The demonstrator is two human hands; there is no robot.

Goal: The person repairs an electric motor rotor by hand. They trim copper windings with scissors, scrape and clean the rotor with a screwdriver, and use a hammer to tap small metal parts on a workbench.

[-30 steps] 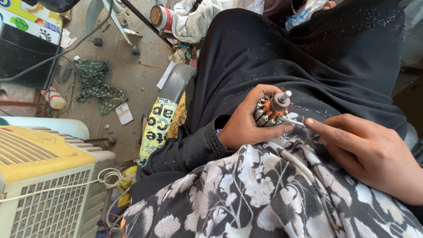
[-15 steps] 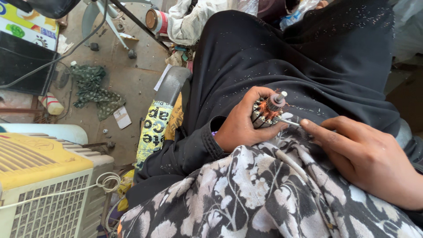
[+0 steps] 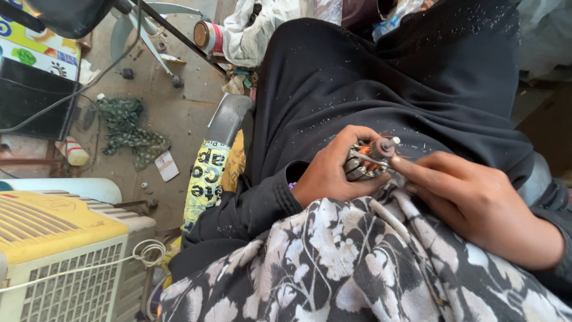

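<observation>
The black-and-white flower-patterned cloth (image 3: 357, 268) fills the lower half of the view, draped over the person's lap, with the black garment (image 3: 369, 77) (flecked with tiny pale shavings) spread above it. To the left stands the yellow-topped, white grilled cooler box (image 3: 59, 250), with a loop of white cord (image 3: 149, 251) at its corner. It now sits a little lower and further left in the view than a second ago; the head has tipped slightly, nothing more.

On the dusty concrete floor (image 3: 179, 119) lie a crumpled green rag (image 3: 128, 122) and a red-banded tin can (image 3: 208, 36) on its side.

The left hand (image 3: 330, 173) keeps its grip clamped around the small motor armature with copper-orange windings and a grey metal shaft (image 3: 370, 156), which rests in the lap where the black garment meets the flowered cloth. That hold has not shifted over the last second.

The right hand (image 3: 476, 203) has moved a little: its forefinger, earlier lying just beside the armature's lower edge, now reaches up to touch the side of the piece near the shaft end. Its grip is not closed on anything that shows; the fingers are stretched out, pressing or picking at the windings. Judging from this, the work on the armature is going on at the same spot, with only fine finger adjustments.
</observation>
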